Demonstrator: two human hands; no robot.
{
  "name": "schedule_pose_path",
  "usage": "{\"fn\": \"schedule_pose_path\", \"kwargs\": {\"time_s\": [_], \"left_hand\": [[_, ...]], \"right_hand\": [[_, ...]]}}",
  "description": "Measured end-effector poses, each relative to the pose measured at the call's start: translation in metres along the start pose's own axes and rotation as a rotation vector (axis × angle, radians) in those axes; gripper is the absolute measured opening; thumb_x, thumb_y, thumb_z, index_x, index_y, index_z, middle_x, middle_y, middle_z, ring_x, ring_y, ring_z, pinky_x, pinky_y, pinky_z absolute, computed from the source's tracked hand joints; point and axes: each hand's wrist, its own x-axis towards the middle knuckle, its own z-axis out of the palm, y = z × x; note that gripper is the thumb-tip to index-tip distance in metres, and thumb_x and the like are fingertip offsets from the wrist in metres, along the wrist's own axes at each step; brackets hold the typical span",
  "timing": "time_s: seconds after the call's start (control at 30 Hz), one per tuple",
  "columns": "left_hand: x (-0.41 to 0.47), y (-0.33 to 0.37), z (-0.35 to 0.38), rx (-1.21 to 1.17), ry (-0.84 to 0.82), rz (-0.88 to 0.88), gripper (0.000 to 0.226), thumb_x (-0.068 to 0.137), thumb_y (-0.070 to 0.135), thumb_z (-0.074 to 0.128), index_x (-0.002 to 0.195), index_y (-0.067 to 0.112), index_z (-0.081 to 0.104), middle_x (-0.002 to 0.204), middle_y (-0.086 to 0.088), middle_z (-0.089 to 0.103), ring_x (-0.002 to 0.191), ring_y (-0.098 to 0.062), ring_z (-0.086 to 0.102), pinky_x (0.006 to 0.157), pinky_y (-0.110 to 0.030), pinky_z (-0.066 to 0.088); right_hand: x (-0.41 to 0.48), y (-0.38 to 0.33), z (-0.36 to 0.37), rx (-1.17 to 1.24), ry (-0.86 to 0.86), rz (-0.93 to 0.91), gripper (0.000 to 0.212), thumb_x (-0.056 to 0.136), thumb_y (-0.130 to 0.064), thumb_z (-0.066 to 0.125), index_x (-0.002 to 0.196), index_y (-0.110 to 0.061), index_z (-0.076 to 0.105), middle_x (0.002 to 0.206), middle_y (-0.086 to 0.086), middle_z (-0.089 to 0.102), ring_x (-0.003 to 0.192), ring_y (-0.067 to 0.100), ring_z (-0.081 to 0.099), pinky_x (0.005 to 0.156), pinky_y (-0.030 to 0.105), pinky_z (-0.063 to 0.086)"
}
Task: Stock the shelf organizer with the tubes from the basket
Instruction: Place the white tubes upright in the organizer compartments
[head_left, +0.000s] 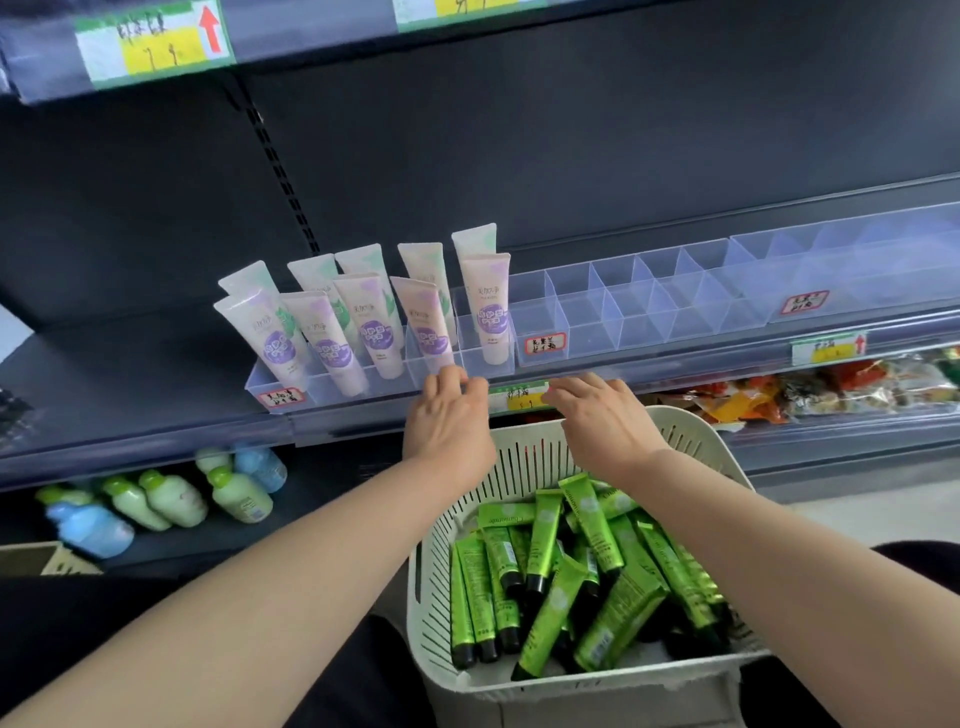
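The tubes (545, 545) in the basket are bright green with black caps. The basket (524, 462) is cream white with little slots. The organizer (639, 312) is clear and has a white label with a red edge. The standing tubes (363, 322) are pale pink with purple spots. The shelf (156, 415) is dark grey. Below lie green and blue bottles (156, 499).

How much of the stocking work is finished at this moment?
Little looks done. The clear organizer beside the pink tubes has only empty compartments. Both hands, left and right, rest at the shelf edge, holding no tube. All green tubes lie in the basket.
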Motion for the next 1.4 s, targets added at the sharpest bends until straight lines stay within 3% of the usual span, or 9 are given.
{"fn": "schedule_pose_path", "kwargs": {"time_s": [0.17, 0.4, 0.57, 0.67, 0.77, 0.97, 1.17, 1.4], "left_hand": [[-0.006, 0.019, 0.038, -0.055, -0.065, 0.004, 0.041, 0.092, 0.009, 0.050, 0.130, 0.024, 0.049, 0.127, 0.002, 0.047, 0.119, -0.020, 0.042, 0.093, -0.035, 0.042], [0.013, 0.041, 0.055, -0.048, -0.149, 0.075, 0.032, 0.091, 0.009, 0.049, 0.119, 0.021, 0.058, 0.113, 0.002, 0.057, 0.112, -0.021, 0.049, 0.087, -0.037, 0.046], [0.024, 0.055, 0.061, -0.138, -0.136, 0.097, 0.032, 0.092, 0.008, 0.048, 0.113, 0.025, 0.063, 0.111, 0.005, 0.061, 0.109, -0.020, 0.054, 0.081, -0.033, 0.043], [0.015, 0.052, 0.060, -0.138, -0.094, 0.127, 0.036, 0.092, 0.006, 0.047, 0.115, 0.028, 0.065, 0.115, 0.008, 0.062, 0.112, -0.017, 0.051, 0.088, -0.033, 0.043], [0.004, 0.043, 0.058, -0.077, -0.086, 0.045, 0.033, 0.092, 0.010, 0.048, 0.117, 0.026, 0.063, 0.119, 0.006, 0.060, 0.114, -0.018, 0.047, 0.090, -0.034, 0.044], [-0.012, 0.024, 0.055, 0.059, -0.184, -0.153, 0.036, 0.087, 0.007, 0.048, 0.117, 0.021, 0.062, 0.118, -0.001, 0.056, 0.111, -0.024, 0.046, 0.092, -0.040, 0.045], [-0.018, 0.044, 0.061, -0.032, -0.201, -0.106, 0.038, 0.089, 0.003, 0.050, 0.121, 0.020, 0.061, 0.124, 0.000, 0.057, 0.120, -0.021, 0.044, 0.097, -0.037, 0.043], [-0.026, 0.081, 0.092, -0.080, -0.308, -0.062, 0.037, 0.090, 0.002, 0.052, 0.121, 0.019, 0.061, 0.119, 0.000, 0.059, 0.113, -0.020, 0.053, 0.093, -0.037, 0.048]], "right_hand": [[-0.007, 0.028, 0.022, 0.064, 0.016, -0.093, 0.040, 0.081, -0.007, 0.057, 0.116, -0.025, 0.065, 0.114, -0.005, 0.067, 0.107, 0.022, 0.055, 0.080, 0.037, 0.042], [0.017, 0.056, 0.023, 0.042, 0.006, -0.258, 0.038, 0.063, -0.003, 0.069, 0.095, -0.022, 0.072, 0.084, -0.004, 0.068, 0.082, 0.025, 0.060, 0.062, 0.036, 0.048], [0.002, 0.069, 0.021, -0.049, -0.103, -0.210, 0.040, 0.071, -0.008, 0.060, 0.109, -0.021, 0.068, 0.100, -0.001, 0.068, 0.096, 0.026, 0.057, 0.078, 0.040, 0.046], [-0.009, 0.072, 0.019, -0.109, -0.160, -0.214, 0.045, 0.079, -0.013, 0.054, 0.123, -0.021, 0.058, 0.121, -0.002, 0.060, 0.112, 0.024, 0.050, 0.089, 0.039, 0.040], [-0.017, 0.072, 0.019, -0.115, -0.158, -0.148, 0.050, 0.084, -0.016, 0.049, 0.134, -0.024, 0.046, 0.133, -0.004, 0.051, 0.123, 0.021, 0.041, 0.097, 0.037, 0.035], [-0.048, 0.073, 0.026, -0.111, -0.129, -0.052, 0.054, 0.085, -0.015, 0.050, 0.137, -0.024, 0.040, 0.137, -0.002, 0.043, 0.125, 0.022, 0.037, 0.100, 0.038, 0.032], [-0.053, 0.081, 0.028, -0.093, -0.171, -0.099, 0.049, 0.085, -0.013, 0.049, 0.133, -0.024, 0.045, 0.137, -0.002, 0.042, 0.125, 0.022, 0.036, 0.100, 0.038, 0.033], [-0.071, 0.082, 0.060, 0.006, -0.313, -0.008, 0.050, 0.081, -0.006, 0.054, 0.128, -0.023, 0.050, 0.124, -0.002, 0.053, 0.116, 0.020, 0.044, 0.097, 0.038, 0.037]]}}
